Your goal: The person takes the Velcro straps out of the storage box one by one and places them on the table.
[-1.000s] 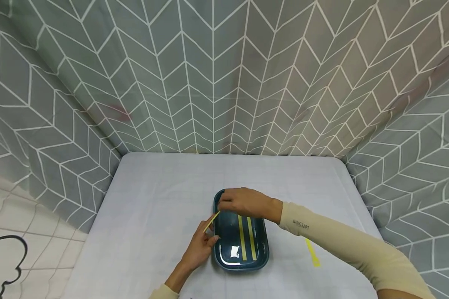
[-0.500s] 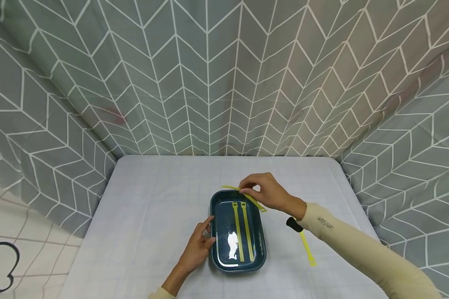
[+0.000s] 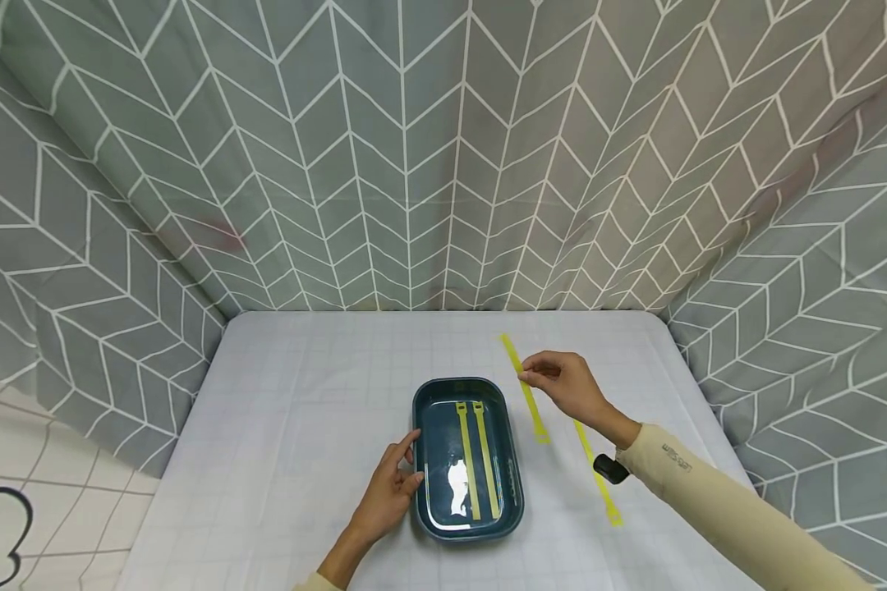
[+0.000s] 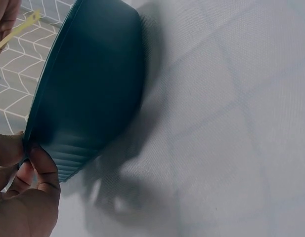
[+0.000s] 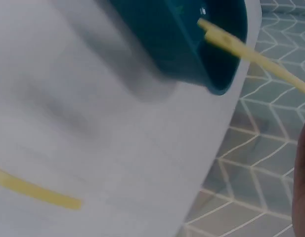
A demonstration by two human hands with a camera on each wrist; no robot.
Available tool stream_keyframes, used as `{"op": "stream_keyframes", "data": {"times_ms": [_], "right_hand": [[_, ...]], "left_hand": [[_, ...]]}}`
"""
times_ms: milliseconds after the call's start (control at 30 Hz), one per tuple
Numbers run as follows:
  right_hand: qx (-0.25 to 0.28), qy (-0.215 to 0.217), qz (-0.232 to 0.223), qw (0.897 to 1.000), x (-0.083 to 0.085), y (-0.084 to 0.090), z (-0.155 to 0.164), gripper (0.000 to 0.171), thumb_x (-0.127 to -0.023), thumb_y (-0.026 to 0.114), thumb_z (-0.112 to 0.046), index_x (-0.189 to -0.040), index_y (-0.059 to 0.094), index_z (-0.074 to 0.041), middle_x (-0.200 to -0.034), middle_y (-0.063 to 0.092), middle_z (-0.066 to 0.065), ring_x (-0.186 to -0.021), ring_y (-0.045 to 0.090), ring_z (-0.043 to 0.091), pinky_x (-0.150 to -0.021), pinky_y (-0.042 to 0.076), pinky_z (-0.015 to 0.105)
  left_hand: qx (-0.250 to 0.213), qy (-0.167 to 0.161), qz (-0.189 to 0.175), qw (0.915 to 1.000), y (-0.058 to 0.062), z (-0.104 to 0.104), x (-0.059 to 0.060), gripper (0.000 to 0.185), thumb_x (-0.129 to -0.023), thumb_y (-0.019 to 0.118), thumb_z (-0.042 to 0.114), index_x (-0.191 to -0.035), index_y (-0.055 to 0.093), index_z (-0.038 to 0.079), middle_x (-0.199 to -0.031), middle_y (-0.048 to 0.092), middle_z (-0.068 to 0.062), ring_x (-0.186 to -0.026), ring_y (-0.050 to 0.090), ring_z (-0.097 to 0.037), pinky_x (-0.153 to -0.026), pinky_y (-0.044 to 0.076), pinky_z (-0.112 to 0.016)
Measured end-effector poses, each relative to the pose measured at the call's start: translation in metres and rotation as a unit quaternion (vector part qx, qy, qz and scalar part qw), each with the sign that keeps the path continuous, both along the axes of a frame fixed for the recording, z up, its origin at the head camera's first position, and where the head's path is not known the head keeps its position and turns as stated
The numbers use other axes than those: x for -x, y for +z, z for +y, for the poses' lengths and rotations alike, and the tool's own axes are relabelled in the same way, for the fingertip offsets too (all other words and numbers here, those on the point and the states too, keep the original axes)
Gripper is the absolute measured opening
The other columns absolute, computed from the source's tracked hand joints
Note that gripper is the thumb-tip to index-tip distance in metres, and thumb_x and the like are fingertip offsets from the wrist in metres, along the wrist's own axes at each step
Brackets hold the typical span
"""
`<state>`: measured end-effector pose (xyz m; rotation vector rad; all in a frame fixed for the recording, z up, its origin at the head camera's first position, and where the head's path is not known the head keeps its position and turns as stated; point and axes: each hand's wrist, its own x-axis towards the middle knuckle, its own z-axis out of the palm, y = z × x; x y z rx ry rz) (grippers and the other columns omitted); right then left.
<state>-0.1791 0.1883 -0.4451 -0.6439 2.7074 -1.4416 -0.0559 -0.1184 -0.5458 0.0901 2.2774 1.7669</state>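
Your left hand [image 3: 386, 491] pinches the tray [image 3: 439, 460] by its left rim; your right hand [image 3: 567, 386] pinches a yellow strip [image 3: 531, 404] off the tray's right side. Gripped at one spot, it could pivot or slip onto the other strip [image 3: 604, 492], farther right of the tray.

Tray [image 3: 442, 447]: white glare inside
Tablecloth [image 4: 231, 148]: dim, soft shadows in wrist views
Strip [image 5: 241, 50]: blurred, right wrist view
Curtain [image 3: 429, 164]: stretched toward edges
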Motion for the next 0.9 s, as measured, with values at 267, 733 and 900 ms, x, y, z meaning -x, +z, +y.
{"op": "stream_keyframes", "data": {"times_ms": [267,733,900], "right_hand": [[0.017,-0.055,-0.122,0.991,-0.008,-0.022,0.02,0.024,-0.094,0.069,-0.011,-0.112,0.068,0.006,-0.103,0.072,0.02,-0.089,0.072,0.019,-0.082,0.058,0.035],[-0.014,-0.113,-0.183,0.976,-0.032,-0.066,0.032,0.019,-0.092,0.071,-0.007,-0.105,0.07,0.007,-0.095,0.074,0.018,-0.081,0.072,0.02,-0.08,0.058,0.045],[-0.048,-0.151,-0.2,0.967,-0.043,-0.075,0.035,0.016,-0.09,0.071,-0.004,-0.1,0.071,0.009,-0.089,0.075,0.018,-0.077,0.072,0.022,-0.073,0.059,0.041]], "left_hand": [[0.001,0.004,-0.002,1.0,0.001,0.0,0.0,0.065,-0.097,0.056,-0.005,-0.156,0.033,0.012,-0.114,0.037,-0.011,-0.061,0.043,-0.002,-0.055,0.038,-0.017],[0.004,0.003,-0.011,0.9999,0.003,0.001,0.0,0.065,-0.097,0.056,-0.005,-0.156,0.033,0.012,-0.114,0.037,-0.01,-0.062,0.043,-0.002,-0.056,0.039,-0.017],[-0.005,0.005,-0.005,1.0,0.004,0.001,-0.001,0.064,-0.097,0.057,-0.005,-0.155,0.033,0.009,-0.114,0.037,-0.01,-0.062,0.042,-0.002,-0.055,0.038,-0.017]]}}
